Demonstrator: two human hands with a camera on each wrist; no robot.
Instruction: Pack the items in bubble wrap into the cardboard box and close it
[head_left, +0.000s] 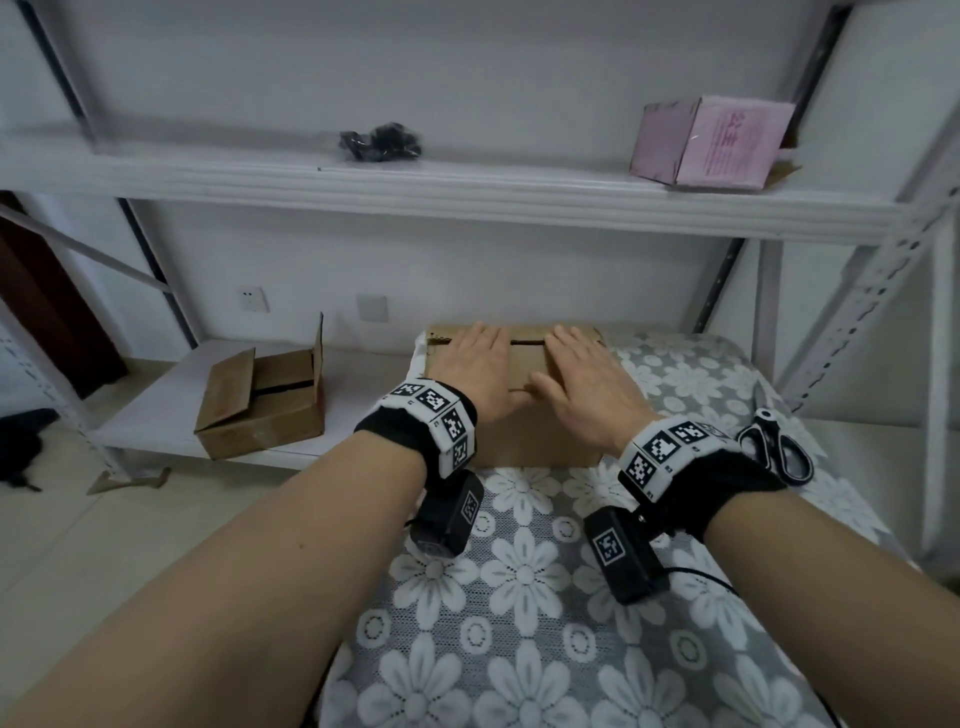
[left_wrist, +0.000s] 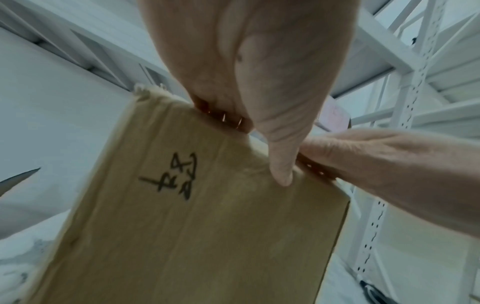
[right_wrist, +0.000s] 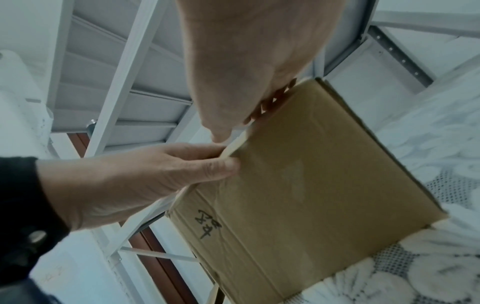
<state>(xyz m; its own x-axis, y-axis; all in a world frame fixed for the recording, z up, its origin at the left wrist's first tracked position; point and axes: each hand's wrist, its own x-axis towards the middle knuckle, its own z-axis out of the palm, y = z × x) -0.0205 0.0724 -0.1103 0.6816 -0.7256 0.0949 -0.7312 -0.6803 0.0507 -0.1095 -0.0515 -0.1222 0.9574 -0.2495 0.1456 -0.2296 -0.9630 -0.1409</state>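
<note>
The brown cardboard box (head_left: 540, 441) stands on the flower-patterned cloth (head_left: 519, 571), its top flaps folded down with a dark slit between them at the far side. My left hand (head_left: 480, 364) and right hand (head_left: 582, 379) lie flat on the flaps side by side, fingers straight, pressing down. In the left wrist view my left hand (left_wrist: 246, 72) has its thumb over the box's front face (left_wrist: 207, 236), which bears black handwriting. The right wrist view has my right hand (right_wrist: 246, 72) at the top edge of the box (right_wrist: 311, 174). No bubble-wrapped item is in view.
Black-handled scissors (head_left: 776, 449) lie on the cloth right of the box. A second cardboard box (head_left: 265, 405) with raised flaps sits on the low white shelf at left. On the upper shelf are a pink box (head_left: 711, 143) and a black bundle (head_left: 379, 141). Rack posts (head_left: 883, 270) stand at right.
</note>
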